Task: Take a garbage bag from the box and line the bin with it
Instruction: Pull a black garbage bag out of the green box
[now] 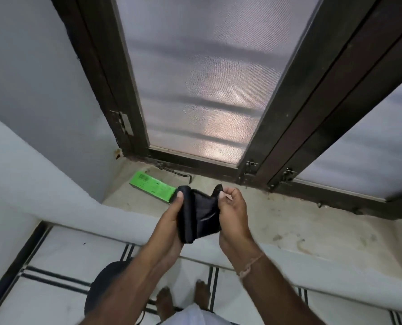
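A folded black garbage bag is held in front of me over the window sill. My left hand grips its left side, thumb on top. My right hand pinches its upper right corner between thumb and fingers. The green garbage bag box lies flat on the sill just behind my left hand. A dark round bin stands on the floor below my left forearm, mostly hidden by the arm.
A stone window sill runs across the view, with a dark-framed mesh window behind it. A white wall closes the left side. My bare feet stand on white floor tiles with black lines.
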Motion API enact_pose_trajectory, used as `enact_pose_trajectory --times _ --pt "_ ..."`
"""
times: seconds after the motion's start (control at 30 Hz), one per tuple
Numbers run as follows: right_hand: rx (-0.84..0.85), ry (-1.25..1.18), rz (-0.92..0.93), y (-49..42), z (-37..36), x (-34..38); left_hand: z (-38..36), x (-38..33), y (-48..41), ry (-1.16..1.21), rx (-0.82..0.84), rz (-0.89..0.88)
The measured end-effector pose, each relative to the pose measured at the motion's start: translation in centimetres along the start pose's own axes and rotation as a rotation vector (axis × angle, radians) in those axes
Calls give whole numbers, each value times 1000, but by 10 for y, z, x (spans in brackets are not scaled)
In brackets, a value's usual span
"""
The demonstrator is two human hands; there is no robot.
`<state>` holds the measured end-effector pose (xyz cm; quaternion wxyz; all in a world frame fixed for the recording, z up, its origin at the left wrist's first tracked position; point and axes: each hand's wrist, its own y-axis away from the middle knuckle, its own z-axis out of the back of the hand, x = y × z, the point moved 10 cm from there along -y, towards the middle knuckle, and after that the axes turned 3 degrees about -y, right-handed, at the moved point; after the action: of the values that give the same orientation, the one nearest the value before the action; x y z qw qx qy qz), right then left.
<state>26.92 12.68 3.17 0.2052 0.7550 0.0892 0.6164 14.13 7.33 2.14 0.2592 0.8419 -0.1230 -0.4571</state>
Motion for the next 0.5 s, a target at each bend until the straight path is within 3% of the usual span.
enact_pose_trajectory --times 0.1,0.17,0.23,0.33,0.5 --pt "46 -47 -41 -3 0 1 -13 -1 1 -100 -16 -62" --pt "198 -51 -65 0 -8 5 -13 -5 2 -111 -34 -114" --pt "382 182 22 1 -18 9 -6 -8 4 -101 -73 -144" --pt "444 486 190 -4 -23 5 5 -7 10 -81 -140 -163" --pt "393 131 -23 -11 -20 -1 20 -1 18 1 -245 -150"
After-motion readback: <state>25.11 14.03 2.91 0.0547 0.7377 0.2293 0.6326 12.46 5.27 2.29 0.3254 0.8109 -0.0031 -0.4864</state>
